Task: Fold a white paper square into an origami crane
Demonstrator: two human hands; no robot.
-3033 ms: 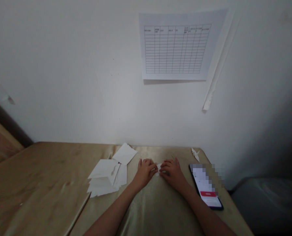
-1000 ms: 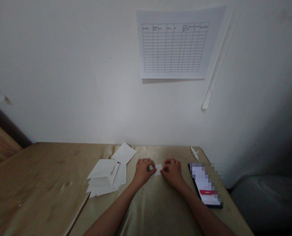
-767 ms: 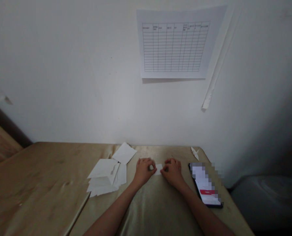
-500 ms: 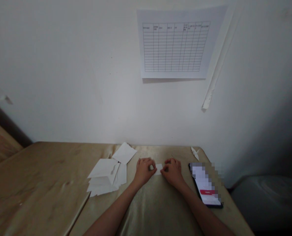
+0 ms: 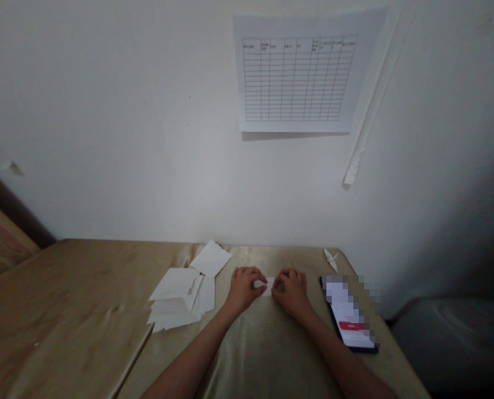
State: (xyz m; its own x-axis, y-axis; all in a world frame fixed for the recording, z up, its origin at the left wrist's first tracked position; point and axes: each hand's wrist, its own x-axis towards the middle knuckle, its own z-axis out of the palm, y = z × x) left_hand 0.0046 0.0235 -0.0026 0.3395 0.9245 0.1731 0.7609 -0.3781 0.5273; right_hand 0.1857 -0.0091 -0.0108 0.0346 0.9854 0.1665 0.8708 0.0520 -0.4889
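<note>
A small white piece of paper lies at the table's middle between my two hands. My left hand is at its left side, thumb and fingers curled into a pinch on the paper. From the right, my right hand pinches the paper's other edge with its thumb and forefinger. The fingers cover part of the paper, so its folds cannot be made out. To the left of my left hand lies a loose stack of white paper sheets, with a square white sheet just behind it.
A phone with a lit screen lies right of my right arm. Behind it, near the table's far right corner, is a folded paper bird. The wall bears a printed table sheet. A dark rounded object stands right of the table.
My left thumb and forefinger have shifted slightly right over the small paper, covering more of it. My right hand has hardly moved.
</note>
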